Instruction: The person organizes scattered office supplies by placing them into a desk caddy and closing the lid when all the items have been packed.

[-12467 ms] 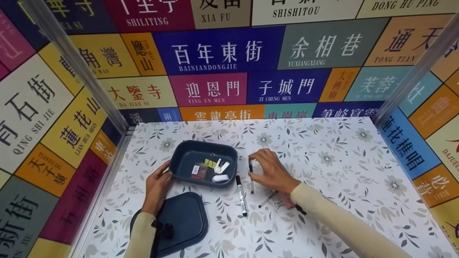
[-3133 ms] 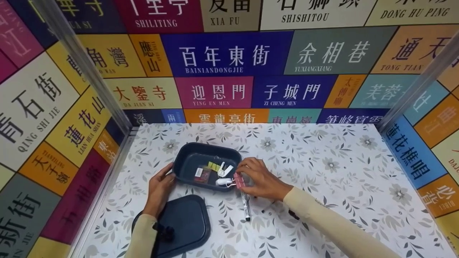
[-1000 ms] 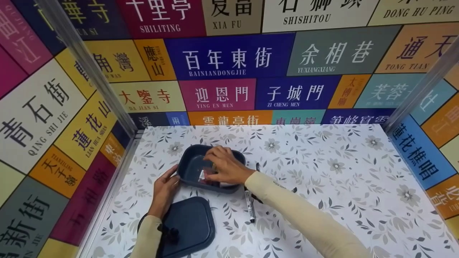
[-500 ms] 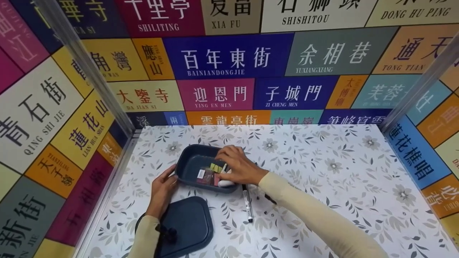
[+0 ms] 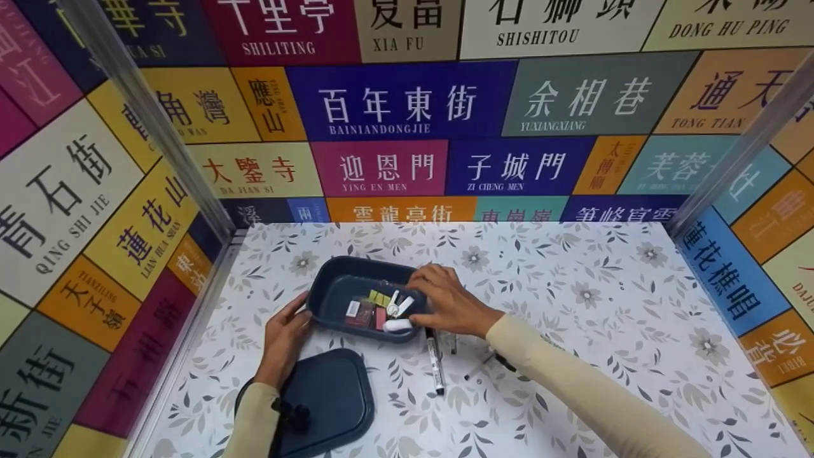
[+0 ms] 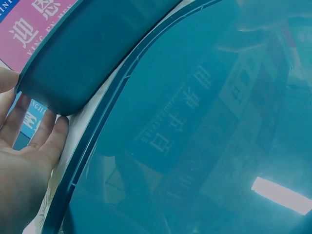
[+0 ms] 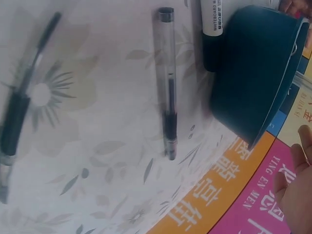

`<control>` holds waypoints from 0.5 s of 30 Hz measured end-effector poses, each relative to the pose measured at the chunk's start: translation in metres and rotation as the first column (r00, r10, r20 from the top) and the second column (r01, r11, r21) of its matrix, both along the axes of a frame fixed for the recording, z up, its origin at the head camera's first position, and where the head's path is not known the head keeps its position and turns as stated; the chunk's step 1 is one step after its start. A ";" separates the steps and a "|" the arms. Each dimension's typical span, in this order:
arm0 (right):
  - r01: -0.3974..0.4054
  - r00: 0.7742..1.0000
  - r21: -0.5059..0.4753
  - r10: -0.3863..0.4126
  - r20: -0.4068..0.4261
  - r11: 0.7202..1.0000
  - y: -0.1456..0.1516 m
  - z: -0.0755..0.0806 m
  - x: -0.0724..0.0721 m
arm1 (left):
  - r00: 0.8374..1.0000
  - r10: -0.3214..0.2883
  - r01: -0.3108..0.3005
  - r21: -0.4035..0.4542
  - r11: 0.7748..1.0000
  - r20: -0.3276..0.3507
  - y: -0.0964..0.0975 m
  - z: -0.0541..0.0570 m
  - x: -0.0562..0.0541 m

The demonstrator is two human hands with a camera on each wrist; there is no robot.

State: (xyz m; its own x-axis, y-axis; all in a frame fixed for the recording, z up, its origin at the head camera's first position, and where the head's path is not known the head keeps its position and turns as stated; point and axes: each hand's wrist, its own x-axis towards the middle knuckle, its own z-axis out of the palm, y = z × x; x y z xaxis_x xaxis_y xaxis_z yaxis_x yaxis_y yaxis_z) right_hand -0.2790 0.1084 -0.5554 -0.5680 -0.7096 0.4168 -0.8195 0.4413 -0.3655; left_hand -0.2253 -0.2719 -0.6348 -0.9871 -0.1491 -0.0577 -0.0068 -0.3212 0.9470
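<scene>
Desk [image 5: 559,267]: white with gray flowers; it holds up all the things.
Box [image 5: 340,286]: dark blue, no lid on, left of the desk's middle.
Lid [image 5: 331,401]: flat on the desk, on the near side of the box.
Left hand [image 5: 286,334]: fingers nearly straight, touching the box's left outside.
Right hand [image 5: 451,302]: now back at the box's right edge, fingers loosely spread, nothing seen in them; can't tell if it touches.
Marker [image 5: 436,362]: just beside the box, on its right.
Pens: clear pen [image 7: 167,87] and dark pen [image 7: 17,117], both out on the desk.
Pink thing [image 5: 380,318]: let go, now in the box beside the packet [image 5: 360,313], so the box holds one more.
</scene>
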 end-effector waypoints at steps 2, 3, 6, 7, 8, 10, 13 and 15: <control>0.009 1.000 -0.009 -0.009 0.004 1.000 0.004 -0.001 0.002 | 1.000 0.005 -0.005 0.001 1.000 -0.001 0.001 0.000 0.000; 0.012 1.000 -0.016 -0.012 0.009 1.000 0.006 -0.001 0.003 | 1.000 0.008 -0.008 0.001 1.000 -0.001 0.001 -0.001 0.000; 0.023 1.000 -0.032 -0.023 0.008 0.999 0.012 -0.003 0.006 | 1.000 0.009 -0.009 0.012 1.000 -0.003 0.002 0.000 -0.001; 0.028 1.000 -0.033 -0.028 0.006 0.999 0.014 -0.004 0.007 | 1.000 0.007 -0.007 0.016 1.000 -0.003 0.002 0.000 -0.001; 0.029 1.000 -0.033 -0.029 0.009 0.999 0.017 -0.005 0.008 | 1.000 0.005 -0.005 0.013 1.000 -0.003 0.002 0.000 -0.001; 0.034 0.999 -0.032 -0.034 0.014 0.999 0.022 -0.007 0.011 | 1.000 0.002 -0.002 0.008 1.000 -0.002 0.002 0.000 -0.001; 0.043 0.998 -0.023 -0.042 0.041 0.999 0.031 -0.009 0.014 | 1.000 0.003 -0.004 -0.009 1.000 -0.004 0.002 0.000 -0.001; 0.046 0.998 -0.027 -0.045 0.047 0.999 0.036 -0.010 0.016 | 1.000 0.002 -0.002 -0.020 1.000 -0.005 0.001 0.000 0.000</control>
State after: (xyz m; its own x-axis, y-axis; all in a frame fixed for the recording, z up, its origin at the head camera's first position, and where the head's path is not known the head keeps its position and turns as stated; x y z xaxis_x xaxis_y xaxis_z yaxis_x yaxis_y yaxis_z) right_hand -0.2631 0.1446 -0.5653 -0.6184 -0.6713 0.4086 -0.7809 0.4666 -0.4153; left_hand -0.2256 -0.2706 -0.6347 -0.9872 -0.1517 -0.0501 -0.0020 -0.3018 0.9534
